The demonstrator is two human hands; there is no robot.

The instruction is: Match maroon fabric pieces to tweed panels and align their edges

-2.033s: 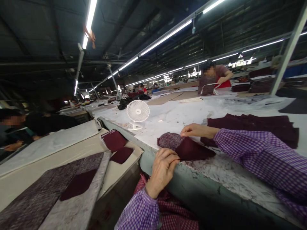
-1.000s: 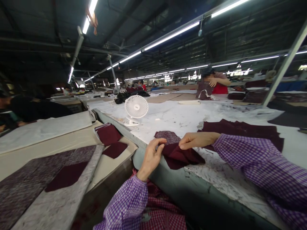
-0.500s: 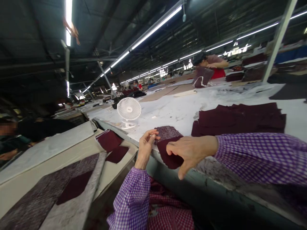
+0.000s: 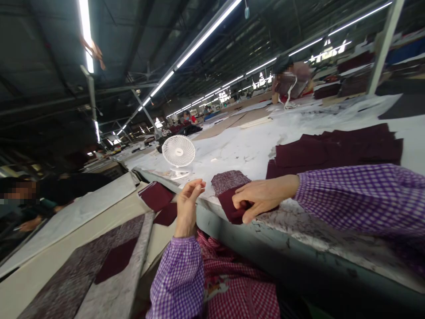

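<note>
Your right hand (image 4: 257,199), thumb apart from fingers, rests on the smooth maroon cloth piece (image 4: 228,204) beside the speckled maroon-grey fabric (image 4: 230,179), at the white-covered table's (image 4: 229,153) near edge. Your left hand (image 4: 188,201) hovers just left, fingertips close, contact undeterminable. White plastic fan (image 4: 179,151) stands beyond, hub marking illegible; bare white surface separates it from the layered maroon cloth stack (image 4: 335,148).

No readable text, label, brand, number or sign anywhere in the head camera's view
</note>
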